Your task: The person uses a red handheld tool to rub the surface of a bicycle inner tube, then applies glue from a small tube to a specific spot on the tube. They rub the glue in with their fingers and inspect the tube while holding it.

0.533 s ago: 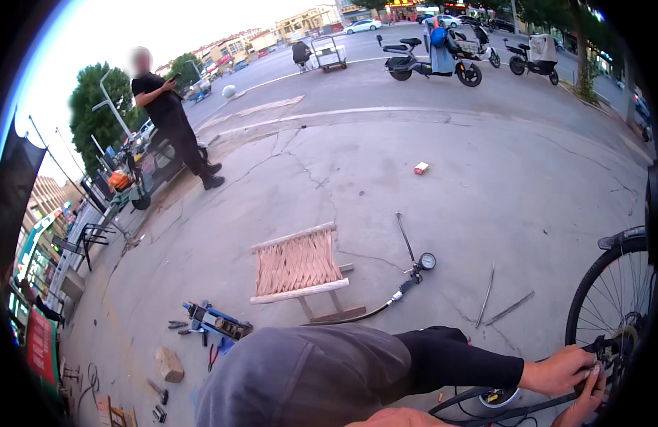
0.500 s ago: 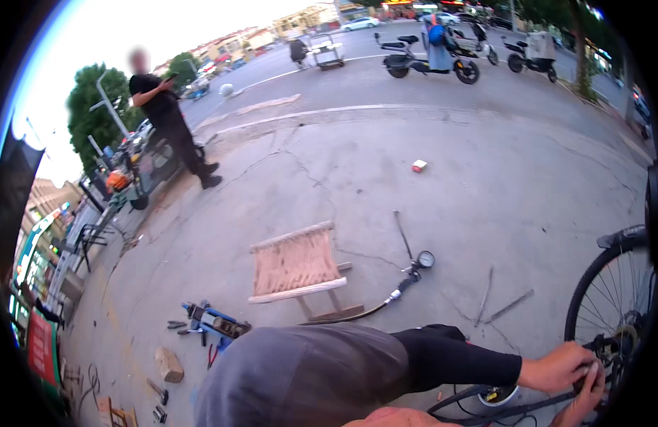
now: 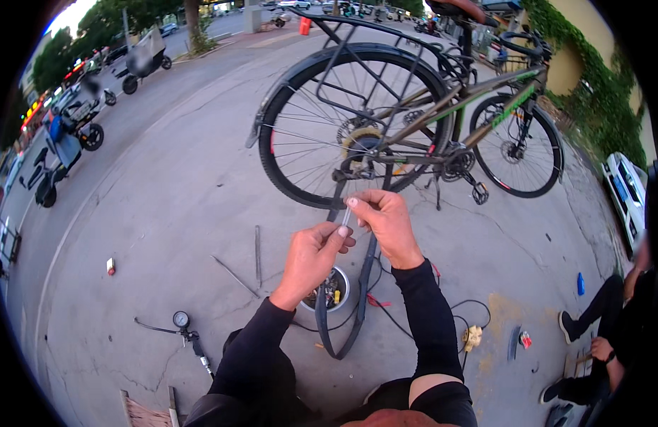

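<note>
My left hand (image 3: pixel 316 257) pinches the lower end of a thin, pale, see-through strip (image 3: pixel 346 215) between thumb and fingers. At its upper end, my right hand (image 3: pixel 388 224) closes in a pinch too. I cannot make out what the strip is exactly. Both hands are raised in front of the rear wheel (image 3: pixel 293 181) of a bicycle. A black inner tube (image 3: pixel 356 329) hangs in a long loop below the wheel's hub, passing behind my hands. Beneath them a round metal bowl (image 3: pixel 347 288) holds small mixed parts.
A pressure gauge with hose (image 3: pixel 181 319) lies at the lower left, near two metal rods (image 3: pixel 258 256) and a woven stool (image 3: pixel 145 413). Black cable runs to a yellowish socket block (image 3: pixel 473 338) on the right. Another person (image 3: pixel 605 356) sits at the far right.
My view has swung to the right, bringing the whole bicycle into sight. My hands, close together before at the lower right, now show the thin strip between them.
</note>
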{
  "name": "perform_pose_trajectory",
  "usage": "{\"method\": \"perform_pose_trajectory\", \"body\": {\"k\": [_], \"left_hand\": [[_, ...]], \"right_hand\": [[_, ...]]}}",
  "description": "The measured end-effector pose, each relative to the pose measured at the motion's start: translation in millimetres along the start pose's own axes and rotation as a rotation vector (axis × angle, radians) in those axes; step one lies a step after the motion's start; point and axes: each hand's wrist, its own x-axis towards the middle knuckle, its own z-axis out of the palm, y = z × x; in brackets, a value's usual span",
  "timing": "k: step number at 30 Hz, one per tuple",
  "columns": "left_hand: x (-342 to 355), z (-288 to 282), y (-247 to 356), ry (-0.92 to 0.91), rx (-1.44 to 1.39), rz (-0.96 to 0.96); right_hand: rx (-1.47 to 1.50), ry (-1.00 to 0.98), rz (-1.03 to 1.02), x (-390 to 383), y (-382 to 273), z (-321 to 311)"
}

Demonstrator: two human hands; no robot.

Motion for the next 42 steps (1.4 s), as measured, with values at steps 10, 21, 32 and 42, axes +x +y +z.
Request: {"method": "perform_pose_trajectory", "body": {"k": [10,21,32,42], "left_hand": [[-8,43,-24,-0.314,-0.030,-0.115],[16,86,-46,-0.127,0.057,0.037],[6,118,-39,-0.153,-0.292,-0.154],[-9,114,-20,-0.229,-0.287,-0.127]], "right_hand": [[0.009,0.250,-0.080,-19,-3,-64],[-0.586,0.292,-0.243,-49,-16,-123],[-0.511,0.176,-0.199,-73,13,-95],[-0.175,0.159,-0.045,-84,13,-98]]}}
